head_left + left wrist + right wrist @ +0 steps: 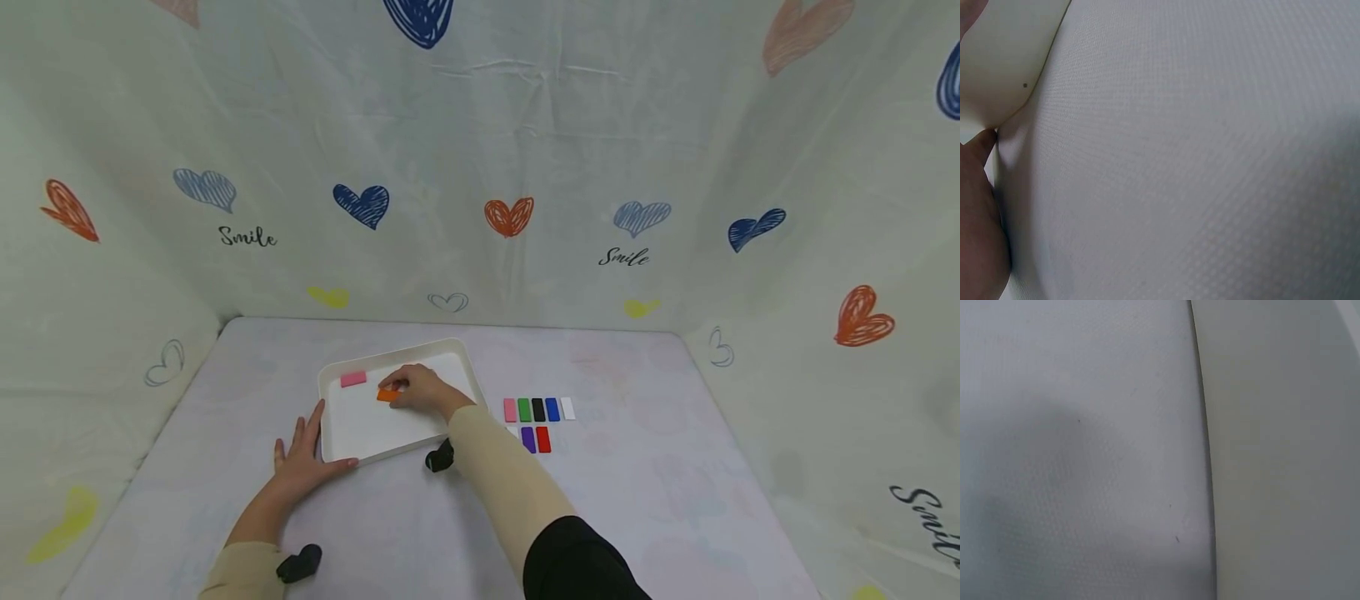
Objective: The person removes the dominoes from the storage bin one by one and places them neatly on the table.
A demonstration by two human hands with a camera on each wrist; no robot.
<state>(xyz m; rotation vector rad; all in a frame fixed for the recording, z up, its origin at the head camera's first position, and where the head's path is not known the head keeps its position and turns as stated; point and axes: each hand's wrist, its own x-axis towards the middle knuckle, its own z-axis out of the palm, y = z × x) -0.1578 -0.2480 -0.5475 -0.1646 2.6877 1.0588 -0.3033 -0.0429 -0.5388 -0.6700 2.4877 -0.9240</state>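
A white tray [347, 433] lies on the table, with a flat pink rectangular block [353, 379] near its far left corner. My right hand [422, 389] reaches in over the tray and pinches an orange rectangular block [387, 395] between thumb and fingers, to the right of the pink one. My left hand [302, 463] is spread at the tray's near left corner, fingers along the left side and thumb along the front edge. Part of the left hand [979, 231] shows beside the tray wall [1013, 56] in the left wrist view. The right wrist view shows only the tray's side [1279, 450] and the tabletop.
Right of the tray, small blocks lie in two rows: pink [510, 409], green [524, 409], black [538, 409], blue [552, 408] and white [567, 407] behind, purple [528, 439] and red [543, 439] in front. My right forearm partly covers the front row. A heart-printed curtain [450, 125] hangs behind.
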